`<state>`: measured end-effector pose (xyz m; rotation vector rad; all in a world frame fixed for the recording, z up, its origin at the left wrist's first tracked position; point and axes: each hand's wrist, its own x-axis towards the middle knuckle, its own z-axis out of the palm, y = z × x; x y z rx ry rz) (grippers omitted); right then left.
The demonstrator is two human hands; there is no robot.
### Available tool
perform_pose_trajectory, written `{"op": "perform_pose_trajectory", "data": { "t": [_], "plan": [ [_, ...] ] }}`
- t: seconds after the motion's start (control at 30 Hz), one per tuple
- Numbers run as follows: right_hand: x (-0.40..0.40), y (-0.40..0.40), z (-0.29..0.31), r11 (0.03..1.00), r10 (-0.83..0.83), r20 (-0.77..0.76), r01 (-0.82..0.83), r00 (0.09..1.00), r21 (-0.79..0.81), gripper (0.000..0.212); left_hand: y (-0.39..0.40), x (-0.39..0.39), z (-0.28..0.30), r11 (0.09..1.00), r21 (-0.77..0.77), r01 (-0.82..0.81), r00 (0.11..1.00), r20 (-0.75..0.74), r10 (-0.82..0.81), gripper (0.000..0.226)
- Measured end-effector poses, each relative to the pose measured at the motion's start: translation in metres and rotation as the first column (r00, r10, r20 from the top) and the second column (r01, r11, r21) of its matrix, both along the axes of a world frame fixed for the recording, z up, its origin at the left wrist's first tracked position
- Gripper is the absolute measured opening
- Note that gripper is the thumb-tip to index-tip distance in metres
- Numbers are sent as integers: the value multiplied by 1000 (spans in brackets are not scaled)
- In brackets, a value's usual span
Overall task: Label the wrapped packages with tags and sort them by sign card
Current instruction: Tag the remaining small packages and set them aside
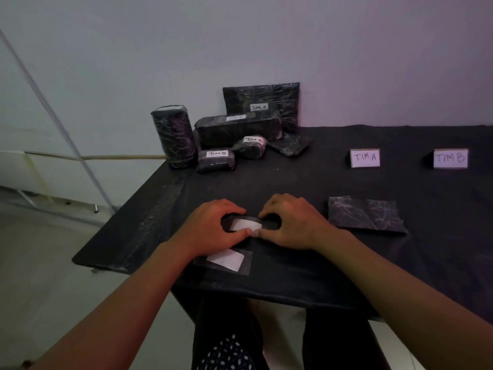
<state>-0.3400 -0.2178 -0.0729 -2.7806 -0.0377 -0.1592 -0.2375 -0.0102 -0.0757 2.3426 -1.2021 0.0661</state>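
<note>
Head view: both hands at the near table edge, working one small black wrapped package. Left hand and right hand are closed on its two ends, thumbs pressing a white tag onto its top face. The package's long axis runs left-right across the person, tag face up; any writing on the tag is unreadable.

Progress, judged: early-to-mid. The pile at back left has several packages showing tags, one reading TIM B, but none has been moved to a card. Sign cards TIM A and TIM B stand at right. A flat package lies in front of TIM A, no tag visible. A spare tag sheet lies near the left wrist. Most sorting remains.
</note>
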Motion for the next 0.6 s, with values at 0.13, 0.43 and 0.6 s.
{"op": "perform_pose_trajectory", "data": {
  "t": [0.13, 0.43, 0.6],
  "plan": [
    [2, 3, 1, 998, -20, -15, 21, 1000, 65, 27, -1, -1, 0, 999, 23, 41, 999, 17, -41, 61],
    [7, 8, 22, 623, -169, -135, 212, 976, 753, 19, -11, -12, 0, 992, -121, 46, 965, 263, -13, 71],
    [6, 3, 34, 466, -268, -173, 284, 948, 838, 27, -27, -16, 8, 949, -314, 11, 925, 363, 110, 49]
  ]
}}
